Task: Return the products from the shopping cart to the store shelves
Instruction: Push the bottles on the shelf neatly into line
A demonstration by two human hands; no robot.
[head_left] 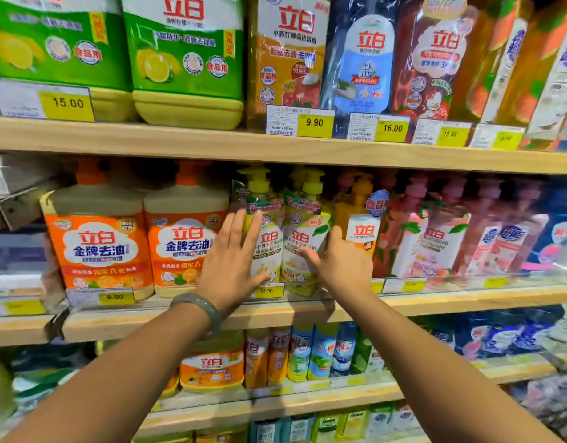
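Note:
Two yellow-green pump bottles of dish soap stand side by side on the middle wooden shelf [307, 310]. My left hand [232, 257], fingers spread, lies flat against the front left of the left bottle [265, 244]. My right hand [341, 262] rests against the right side of the right bottle [303, 244], thumb on its label; whether it grips the bottle is unclear. A grey bangle sits on my left wrist. No shopping cart is in view.
Orange jugs [98, 244] stand left of the two bottles, and an orange pump bottle [359, 219] and pink bottles [429, 238] to the right. Green jugs [186, 59] and refill pouches fill the shelf above. Smaller bottles [307, 353] line the lower shelves. Yellow price tags [266, 290] run along the shelf edges.

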